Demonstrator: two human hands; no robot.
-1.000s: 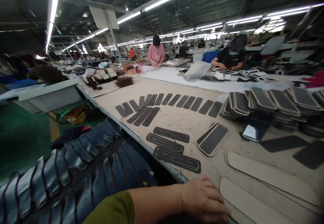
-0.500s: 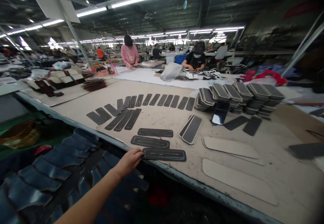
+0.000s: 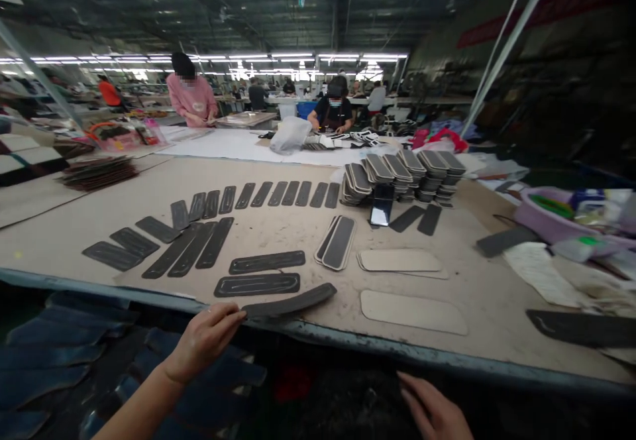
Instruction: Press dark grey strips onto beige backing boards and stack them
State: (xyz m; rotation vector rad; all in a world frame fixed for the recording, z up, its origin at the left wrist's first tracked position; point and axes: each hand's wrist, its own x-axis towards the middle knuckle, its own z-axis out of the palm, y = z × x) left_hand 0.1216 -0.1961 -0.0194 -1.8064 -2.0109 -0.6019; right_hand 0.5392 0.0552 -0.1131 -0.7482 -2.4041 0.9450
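Note:
My left hand point(image 3: 211, 334) pinches the left end of a dark oblong panel point(image 3: 293, 301) at the table's front edge. The panel bends, its surface tilted up off the tabletop. Two similar dark panels lie just behind it, the nearer panel point(image 3: 257, 285) showing pale lines on its face. Low in the view, short of the table edge, my right hand point(image 3: 432, 407) is partly in sight with fingers stretched out and nothing in them. Beige oblong pieces point(image 3: 412, 313) lie flat to the right. Between them and the dark panels is a small stack of grey-faced, light-edged pieces point(image 3: 339, 244).
More dark panels point(image 3: 213, 244) are laid in an arc across the table point(image 3: 278, 228). Tall stacks of panels point(image 3: 382, 168) stand at the back right beside a phone point(image 3: 381, 207). A purple basin point(image 3: 541, 218) sits far right. Two people work across the table. Blue pieces point(image 3: 44, 357) lie below the edge.
My left hand has raised and tilted the dark panel that lay flat before. My right hand has come into view at the bottom. The whole view has swung to the right.

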